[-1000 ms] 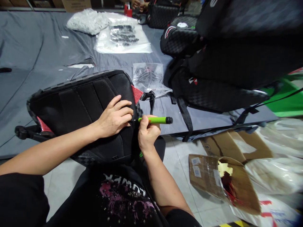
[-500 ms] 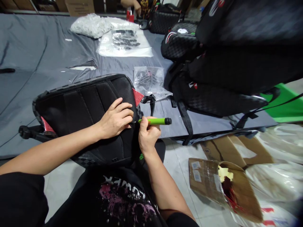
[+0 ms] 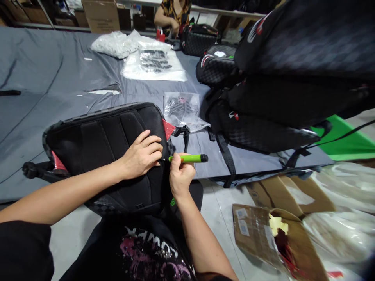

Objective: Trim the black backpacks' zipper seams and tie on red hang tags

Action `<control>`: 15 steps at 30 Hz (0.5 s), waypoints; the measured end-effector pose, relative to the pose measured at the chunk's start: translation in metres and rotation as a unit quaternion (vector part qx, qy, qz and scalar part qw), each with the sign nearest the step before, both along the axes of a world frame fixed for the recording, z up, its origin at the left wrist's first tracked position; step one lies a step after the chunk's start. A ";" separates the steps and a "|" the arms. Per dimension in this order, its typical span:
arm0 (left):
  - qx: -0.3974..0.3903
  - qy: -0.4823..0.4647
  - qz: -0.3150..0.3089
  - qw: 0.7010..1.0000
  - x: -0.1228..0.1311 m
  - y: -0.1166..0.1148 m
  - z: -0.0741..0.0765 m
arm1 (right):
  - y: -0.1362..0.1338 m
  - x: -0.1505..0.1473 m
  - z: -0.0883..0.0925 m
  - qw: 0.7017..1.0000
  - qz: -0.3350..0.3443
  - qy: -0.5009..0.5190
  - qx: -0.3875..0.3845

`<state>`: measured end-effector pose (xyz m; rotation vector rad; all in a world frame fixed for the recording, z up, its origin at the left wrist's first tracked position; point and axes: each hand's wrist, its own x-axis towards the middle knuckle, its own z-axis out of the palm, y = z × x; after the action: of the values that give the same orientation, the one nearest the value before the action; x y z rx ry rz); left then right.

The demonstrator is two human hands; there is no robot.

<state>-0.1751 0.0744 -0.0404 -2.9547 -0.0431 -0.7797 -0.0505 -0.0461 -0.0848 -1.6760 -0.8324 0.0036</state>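
Observation:
A black backpack (image 3: 84,144) with checkered edges lies with its padded back up, partly on the table and reaching toward my lap. Red triangular pieces show at its side corners. My left hand (image 3: 143,152) rests on the padded panel near the right edge, its fingers stretched out; the thumb is mostly hidden. Just to the right, my right hand (image 3: 181,175) is closed around a green marker pen (image 3: 191,158) with a black end. The pen's thin tip points left to the bag's edge, close to my left fingertips. Exact contact of the tip is unclear.
Several black checkered bags (image 3: 263,128) are piled at the right. A clear plastic bag (image 3: 181,109) lies beyond the backpack, with white plastic packaging (image 3: 155,62) farther back. Cardboard boxes (image 3: 258,226) stand on the floor at right. A person (image 3: 175,17) is across the table.
The view has tipped up slightly, so everything sits lower and more of the person across the table shows. Both hands keep nearly the same places on the backpack.

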 end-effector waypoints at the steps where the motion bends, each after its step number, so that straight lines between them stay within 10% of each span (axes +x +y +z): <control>1: 0.000 0.000 0.000 1.000 0.000 0.000 0.000 | 0.000 0.000 0.000 1.000 -0.002 0.001 0.002; 15: -0.004 0.001 0.006 1.000 0.000 -0.001 -0.001 | 0.001 0.004 0.003 0.999 0.000 -0.038 -0.016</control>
<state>-0.1755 0.0733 -0.0418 -2.9602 -0.0656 -0.7779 -0.0464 -0.0456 -0.0818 -1.7152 -0.8937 -0.0479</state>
